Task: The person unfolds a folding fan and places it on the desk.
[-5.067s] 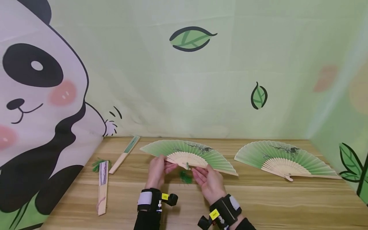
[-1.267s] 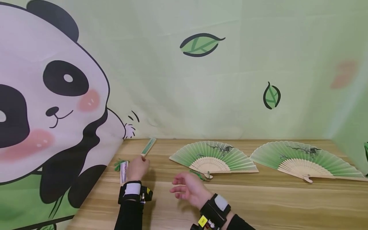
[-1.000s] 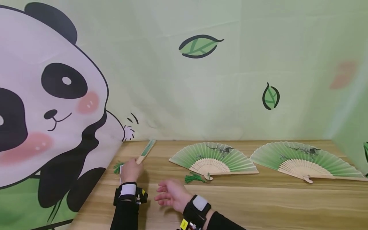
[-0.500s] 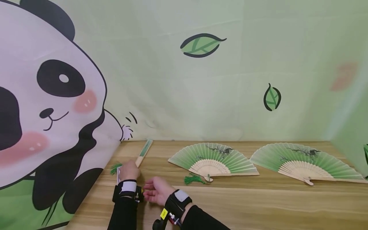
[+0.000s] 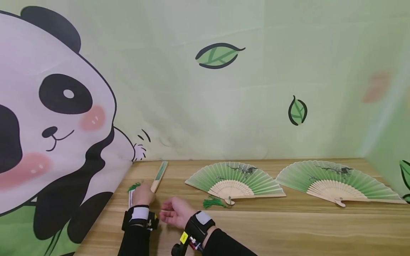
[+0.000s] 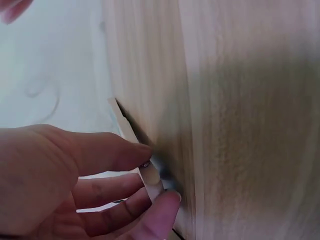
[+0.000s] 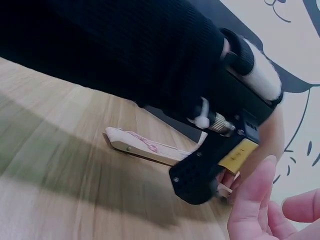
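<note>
My left hand (image 5: 143, 193) is over the left part of the table. In the left wrist view it pinches the rivet end of a folded hand fan (image 6: 128, 131) between thumb and fingers. The head view shows this fan's green-banded far end (image 5: 159, 176) beyond the hand. A second folded fan (image 5: 130, 198) lies just left of the hand, mostly hidden by it; in the right wrist view its pale end with a pink cord (image 7: 150, 147) shows under the left forearm. My right hand (image 5: 176, 212), fingers loosely bent and holding nothing, is right beside the left wrist.
Two spread green fans lie along the back of the wooden table (image 5: 288, 231): one in the middle (image 5: 232, 186) with a green tassel (image 5: 214, 202), one at the right (image 5: 339, 188). A panda-printed cloth (image 5: 105, 149) borders the left and back.
The middle spread fan, earlier held in both hands, now lies on the table. The left hand has gone left to the green-banded folded fan; the right hand has followed to the left wrist.
</note>
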`<state>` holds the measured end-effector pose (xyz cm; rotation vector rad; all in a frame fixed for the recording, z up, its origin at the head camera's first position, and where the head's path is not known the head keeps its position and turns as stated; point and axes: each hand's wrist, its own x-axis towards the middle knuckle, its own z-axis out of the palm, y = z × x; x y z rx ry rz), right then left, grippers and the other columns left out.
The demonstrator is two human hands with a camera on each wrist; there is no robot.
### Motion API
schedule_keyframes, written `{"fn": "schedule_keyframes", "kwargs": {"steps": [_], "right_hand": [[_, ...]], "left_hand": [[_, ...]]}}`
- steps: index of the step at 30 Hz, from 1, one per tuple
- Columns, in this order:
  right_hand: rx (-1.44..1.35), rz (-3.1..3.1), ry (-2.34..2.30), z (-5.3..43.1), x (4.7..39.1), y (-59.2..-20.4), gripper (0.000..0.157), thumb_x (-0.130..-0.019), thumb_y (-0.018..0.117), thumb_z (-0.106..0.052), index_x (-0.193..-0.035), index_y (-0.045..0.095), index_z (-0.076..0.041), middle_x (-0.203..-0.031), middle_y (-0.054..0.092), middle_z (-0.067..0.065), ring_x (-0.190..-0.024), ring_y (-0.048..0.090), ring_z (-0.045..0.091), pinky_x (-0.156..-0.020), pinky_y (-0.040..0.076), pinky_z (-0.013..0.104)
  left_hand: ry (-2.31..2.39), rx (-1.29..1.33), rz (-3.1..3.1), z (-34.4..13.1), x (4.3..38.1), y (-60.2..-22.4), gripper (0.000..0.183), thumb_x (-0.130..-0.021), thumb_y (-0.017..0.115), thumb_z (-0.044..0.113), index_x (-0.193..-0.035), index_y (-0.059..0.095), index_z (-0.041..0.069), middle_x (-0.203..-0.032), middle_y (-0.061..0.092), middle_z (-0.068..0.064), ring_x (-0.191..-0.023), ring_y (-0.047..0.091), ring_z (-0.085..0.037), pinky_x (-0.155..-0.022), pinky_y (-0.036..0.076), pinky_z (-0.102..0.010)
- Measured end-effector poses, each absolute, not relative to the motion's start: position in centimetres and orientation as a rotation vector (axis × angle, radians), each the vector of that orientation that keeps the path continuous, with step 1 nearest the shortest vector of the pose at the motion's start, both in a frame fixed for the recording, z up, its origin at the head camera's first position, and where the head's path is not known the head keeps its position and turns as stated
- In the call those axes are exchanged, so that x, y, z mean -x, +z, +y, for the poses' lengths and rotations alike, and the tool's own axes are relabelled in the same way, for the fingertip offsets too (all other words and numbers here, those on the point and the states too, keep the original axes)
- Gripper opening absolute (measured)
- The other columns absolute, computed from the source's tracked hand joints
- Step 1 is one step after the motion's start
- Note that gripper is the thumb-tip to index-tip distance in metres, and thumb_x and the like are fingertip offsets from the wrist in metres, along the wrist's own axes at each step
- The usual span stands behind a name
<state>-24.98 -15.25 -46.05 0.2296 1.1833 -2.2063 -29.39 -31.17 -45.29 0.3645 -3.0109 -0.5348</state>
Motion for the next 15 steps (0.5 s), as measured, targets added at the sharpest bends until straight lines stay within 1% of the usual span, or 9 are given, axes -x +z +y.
{"fn": "schedule_keyframes", "kwargs": {"steps": [3,6,8,11,13,15], "right_hand": [[-0.21,1.194,-2.207,-15.0,24.9,-45.9,0.019,-0.095,0.05,-0.003,-0.11,0.051,0.009,-0.089,0.055,0.01,-0.07,0.055,0.015,-0.072,0.054,0.023],[-0.186,1.23,-2.191,-14.7,24.8,-45.8,0.024,-0.096,0.05,-0.003,-0.116,0.05,0.01,-0.095,0.054,0.013,-0.071,0.056,0.016,-0.075,0.054,0.025],[-0.166,1.282,-2.182,-14.5,24.8,-45.9,0.025,-0.097,0.049,-0.003,-0.118,0.049,0.01,-0.097,0.053,0.015,-0.072,0.056,0.018,-0.075,0.055,0.025],[-0.114,1.422,-2.162,-13.9,24.9,-46.1,0.024,-0.098,0.051,-0.009,-0.117,0.049,0.006,-0.098,0.053,0.016,-0.07,0.057,0.019,-0.071,0.056,0.026],[-0.058,1.538,-2.148,-13.1,25.0,-46.0,0.023,-0.099,0.053,-0.015,-0.115,0.051,0.002,-0.098,0.053,0.016,-0.066,0.058,0.019,-0.066,0.056,0.027],[0.006,1.652,-2.138,-12.1,25.0,-45.7,0.025,-0.101,0.054,-0.022,-0.112,0.054,0.0,-0.098,0.054,0.016,-0.062,0.058,0.018,-0.06,0.056,0.026]], "left_hand": [[-0.576,-0.327,-2.994,-31.1,28.6,-45.3,0.015,-0.079,0.065,0.008,-0.079,0.054,-0.001,-0.074,0.053,-0.011,-0.07,0.052,-0.028,-0.061,0.046,-0.038],[-0.695,-0.32,-2.987,-30.6,27.9,-45.2,0.017,-0.078,0.069,0.015,-0.073,0.057,0.003,-0.07,0.053,-0.006,-0.068,0.051,-0.025,-0.056,0.043,-0.033],[-0.821,-0.308,-2.972,-30.0,27.4,-45.0,0.017,-0.079,0.071,0.018,-0.076,0.062,0.003,-0.07,0.055,-0.004,-0.068,0.053,-0.022,-0.056,0.042,-0.03],[-1.074,-0.27,-2.903,-28.5,26.7,-44.6,0.02,-0.082,0.072,0.018,-0.09,0.067,0.0,-0.078,0.06,-0.004,-0.07,0.058,-0.019,-0.059,0.047,-0.028],[-1.235,-0.239,-2.843,-27.3,26.2,-44.3,0.025,-0.085,0.072,0.017,-0.098,0.066,-0.003,-0.084,0.062,-0.005,-0.073,0.061,-0.018,-0.063,0.052,-0.03],[-1.367,-0.185,-2.78,-25.9,25.8,-44.0,0.025,-0.086,0.071,0.014,-0.101,0.065,-0.005,-0.088,0.063,-0.007,-0.074,0.063,-0.021,-0.067,0.056,-0.034]]}}
